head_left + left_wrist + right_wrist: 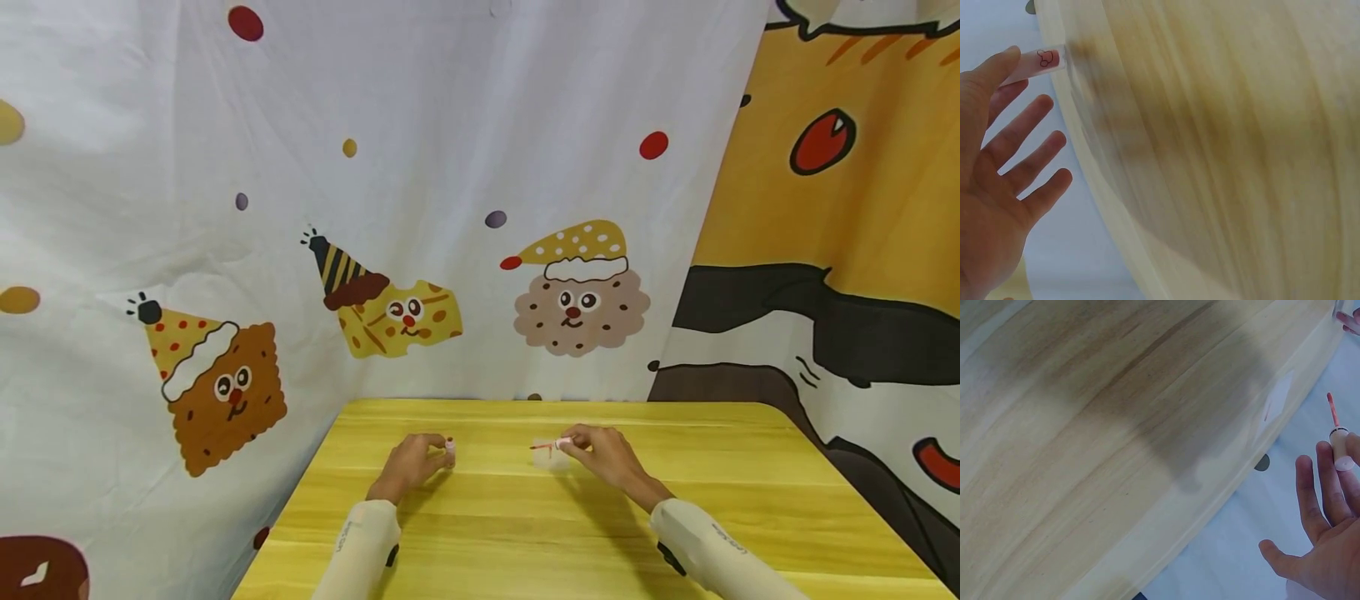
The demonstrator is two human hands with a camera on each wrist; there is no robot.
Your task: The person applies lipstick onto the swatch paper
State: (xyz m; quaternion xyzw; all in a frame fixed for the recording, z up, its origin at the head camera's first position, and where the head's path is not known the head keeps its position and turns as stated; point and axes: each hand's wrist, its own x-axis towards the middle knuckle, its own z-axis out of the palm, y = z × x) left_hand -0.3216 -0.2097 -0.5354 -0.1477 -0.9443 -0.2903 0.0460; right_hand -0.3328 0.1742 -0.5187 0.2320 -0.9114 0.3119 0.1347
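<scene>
Between its thumb and index finger, my left hand pinches a small lip gloss tube, its other fingers spread. In the left wrist view the tube is clear and pinkish, with a red line drawing near one end. My right hand pinches the pale cap of a lip gloss applicator, whose red-coated wand points away from the fingers. In the head view the wand's tip is over a small whitish sheet bearing red strokes. Whether it touches the sheet I cannot tell.
A yellow wood-grain table with rounded far corners lies under both hands. Behind it and at the left hangs a white curtain printed with cartoon snacks. An orange and black printed cloth hangs at the right.
</scene>
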